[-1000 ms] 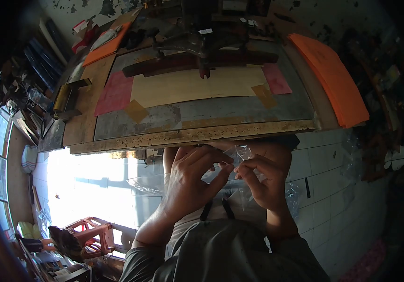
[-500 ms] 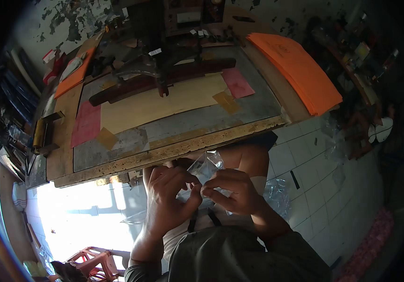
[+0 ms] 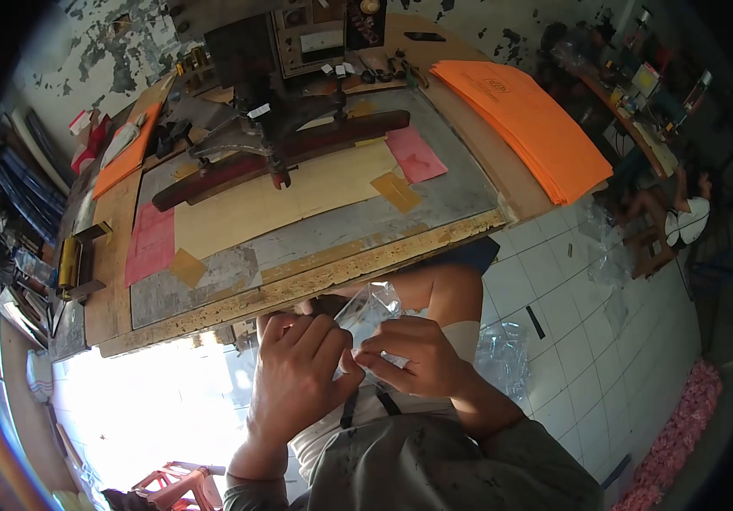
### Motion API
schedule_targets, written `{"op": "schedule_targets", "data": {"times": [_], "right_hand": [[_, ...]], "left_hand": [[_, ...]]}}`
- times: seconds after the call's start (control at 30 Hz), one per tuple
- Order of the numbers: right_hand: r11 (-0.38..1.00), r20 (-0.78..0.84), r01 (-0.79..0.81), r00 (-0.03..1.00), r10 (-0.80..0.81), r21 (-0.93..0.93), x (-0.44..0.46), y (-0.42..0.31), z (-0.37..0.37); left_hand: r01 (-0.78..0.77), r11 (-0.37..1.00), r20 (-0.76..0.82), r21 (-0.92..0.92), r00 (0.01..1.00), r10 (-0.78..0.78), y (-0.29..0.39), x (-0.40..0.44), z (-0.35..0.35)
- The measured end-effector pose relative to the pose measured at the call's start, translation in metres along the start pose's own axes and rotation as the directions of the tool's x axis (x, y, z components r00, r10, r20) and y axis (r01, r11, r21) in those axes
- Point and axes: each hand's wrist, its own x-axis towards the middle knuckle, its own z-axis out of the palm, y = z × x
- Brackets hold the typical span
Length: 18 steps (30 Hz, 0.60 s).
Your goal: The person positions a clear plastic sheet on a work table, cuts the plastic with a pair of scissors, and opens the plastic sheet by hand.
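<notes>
A clear plastic bag (image 3: 376, 300) hangs over my lap, its shiny upper part showing between and beyond my hands. My left hand (image 3: 305, 362) is closed on the bag's near edge, with the fingers curled and the thumb toward the right. Close beside it, my right hand (image 3: 417, 356) pinches the same edge between thumb and fingertips. The fingertips of both hands almost meet, and the exact grip on the thin film is partly hidden.
Ahead stands a worktable with a worn front edge (image 3: 315, 285), a press bar (image 3: 285, 162), a yellow sheet (image 3: 290, 198) and pink sheets. Orange sheets (image 3: 524, 128) are stacked at right. Another plastic piece (image 3: 503, 353) lies on the tiles. A person (image 3: 687, 217) sits far right; a red stool (image 3: 181, 487) is lower left.
The camera view has shifted slightly, and the room looks brighter. Both hands keep hold of the plastic bag, with their fingertips a little closer together.
</notes>
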Motion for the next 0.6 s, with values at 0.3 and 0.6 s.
{"op": "schedule_targets", "data": {"times": [0.3, 0.6], "right_hand": [[0.995, -0.090, 0.046, 0.995, -0.053, -0.087, -0.0027, 0.0050, -0.0067], [0.990, -0.082, 0.078, 0.993, -0.088, -0.118, 0.0009, 0.0003, -0.0065]], "left_hand": [[0.003, 1.000, 0.000, -0.026, 1.000, -0.003, -0.0057, -0.0018, -0.0002], [-0.039, 0.999, -0.035, -0.031, 0.999, 0.038, -0.0013, 0.0018, 0.0021]]}}
